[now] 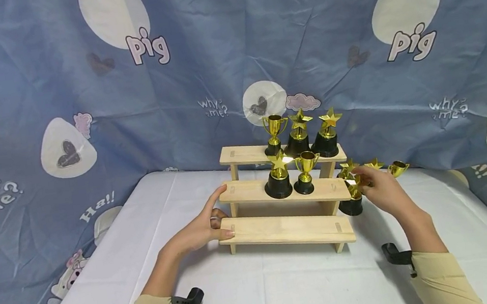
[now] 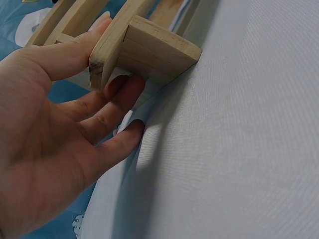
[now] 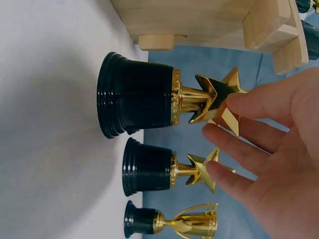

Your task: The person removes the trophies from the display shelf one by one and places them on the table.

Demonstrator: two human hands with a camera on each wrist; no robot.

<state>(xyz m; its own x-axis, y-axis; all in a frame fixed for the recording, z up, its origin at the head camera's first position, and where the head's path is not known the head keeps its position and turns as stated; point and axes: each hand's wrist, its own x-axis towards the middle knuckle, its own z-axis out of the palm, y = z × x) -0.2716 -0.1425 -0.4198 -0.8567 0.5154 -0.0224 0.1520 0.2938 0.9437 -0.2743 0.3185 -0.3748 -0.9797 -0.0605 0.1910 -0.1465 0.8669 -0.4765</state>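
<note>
A three-step wooden stand (image 1: 276, 227) stands on the white table. My left hand (image 1: 198, 230) holds its left side, thumb on the bottom board and index finger reaching the end of the middle one. The left wrist view shows other fingers under the board (image 2: 112, 47). To the right of the stand, my right hand (image 1: 384, 190) pinches the gold star of a star trophy (image 3: 137, 97) with a black base. Beside that one in the right wrist view are another star trophy (image 3: 149, 167) and a cup trophy (image 3: 192, 224).
On the top step are a cup trophy (image 1: 274, 126) and two star trophies (image 1: 299, 132). The middle step bears a star trophy (image 1: 278, 180) and a cup trophy (image 1: 304, 177). A blue printed cloth (image 1: 193, 50) hangs behind the table (image 1: 303, 288).
</note>
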